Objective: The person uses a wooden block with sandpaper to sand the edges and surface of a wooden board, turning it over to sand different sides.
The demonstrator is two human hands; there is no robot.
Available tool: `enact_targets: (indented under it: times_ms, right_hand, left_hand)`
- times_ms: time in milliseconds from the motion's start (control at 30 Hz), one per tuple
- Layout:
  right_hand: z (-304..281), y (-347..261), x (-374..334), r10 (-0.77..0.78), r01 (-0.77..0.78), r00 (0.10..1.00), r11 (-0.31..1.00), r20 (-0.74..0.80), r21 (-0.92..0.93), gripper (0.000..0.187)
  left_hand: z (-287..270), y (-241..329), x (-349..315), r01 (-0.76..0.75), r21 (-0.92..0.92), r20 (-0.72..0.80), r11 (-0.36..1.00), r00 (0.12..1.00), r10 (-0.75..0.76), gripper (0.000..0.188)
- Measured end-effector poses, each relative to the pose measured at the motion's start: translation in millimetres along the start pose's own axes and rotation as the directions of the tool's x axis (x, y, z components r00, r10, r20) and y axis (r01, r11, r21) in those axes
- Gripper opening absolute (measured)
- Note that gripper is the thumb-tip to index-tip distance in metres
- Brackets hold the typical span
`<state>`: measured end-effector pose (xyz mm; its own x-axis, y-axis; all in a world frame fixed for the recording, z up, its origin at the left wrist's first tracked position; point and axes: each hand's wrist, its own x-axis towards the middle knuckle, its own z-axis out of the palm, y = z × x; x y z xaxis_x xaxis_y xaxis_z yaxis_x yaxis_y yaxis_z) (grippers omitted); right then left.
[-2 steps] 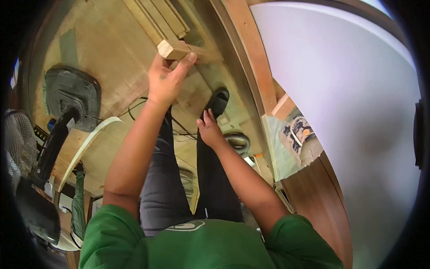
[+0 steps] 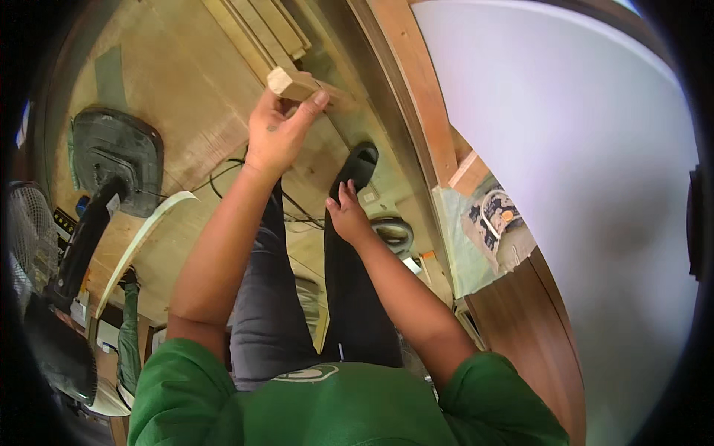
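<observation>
A short squared piece of wood [image 2: 297,85] is gripped between the thumb and fingers of my left hand [image 2: 281,130], which is stretched out ahead of me. Its pale cut end points left, and its right-hand part looks blurred. Longer wooden strips [image 2: 256,33] lie just beyond it. My right hand [image 2: 347,214] hangs over my dark trouser leg with its fingers apart and nothing in it. Just past those fingertips is a black slipper [image 2: 362,165] on my foot.
At left stands a fan with a black square base [image 2: 119,160]; a curved pale strip [image 2: 145,241] is near it. Dark cables [image 2: 297,207] run across the wooden floor. To the right are a large white panel [image 2: 565,163], a patterned cloth item [image 2: 500,223] and a grey ring-shaped object [image 2: 393,233].
My left hand, holding the piece of wood, has shifted very slightly to the right. My right hand stays over the trouser leg.
</observation>
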<state>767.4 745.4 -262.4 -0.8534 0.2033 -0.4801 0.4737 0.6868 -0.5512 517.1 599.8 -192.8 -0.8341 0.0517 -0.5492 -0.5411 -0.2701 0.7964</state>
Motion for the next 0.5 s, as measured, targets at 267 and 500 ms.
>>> enact_targets:
  times_ms: [267, 500]
  right_hand:
    - [-107.8, 29.6, 19.7, 0.740, -0.431, 0.575, -0.089, 0.349, 0.898, 0.022]
    - [-142.5, 55.5, 36.9, 0.673, -0.571, 0.731, 0.695, -0.116, 0.436, 0.042]
  left_hand:
    - [9.9, -104.9, -60.7, 0.350, 0.112, 0.162, 0.930, 0.917, -0.365, 0.035]
    - [27.2, -132.2, -98.4, 0.441, 0.164, 0.161, 0.882, 0.871, -0.465, 0.035]
